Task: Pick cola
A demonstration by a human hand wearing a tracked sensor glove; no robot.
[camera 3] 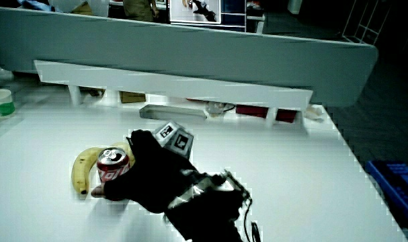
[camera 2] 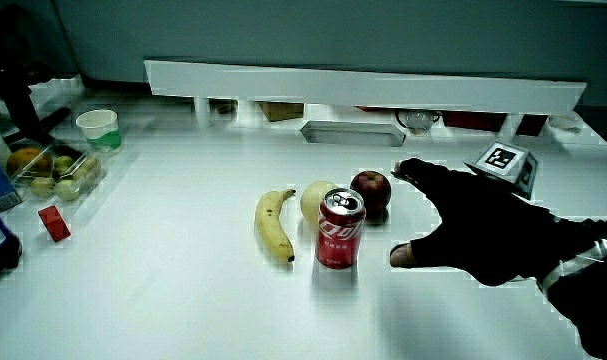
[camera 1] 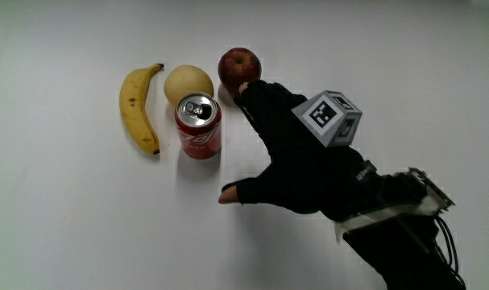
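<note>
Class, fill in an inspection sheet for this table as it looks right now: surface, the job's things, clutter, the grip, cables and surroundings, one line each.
Surface: white table, no spills seen.
Job's things: red cola can stands upright, with a banana beside it; a pale round fruit and an apple lie just farther from the person.
Clutter: in a side view, a clear box of fruit, a small red block and a cup near the table's edge.
Grip: the hand is beside the can, fingers spread, holding nothing; one fingertip reaches the apple.
Cables: dark wires run along the forearm.
Surroundings: low white partition with items under it.
</note>
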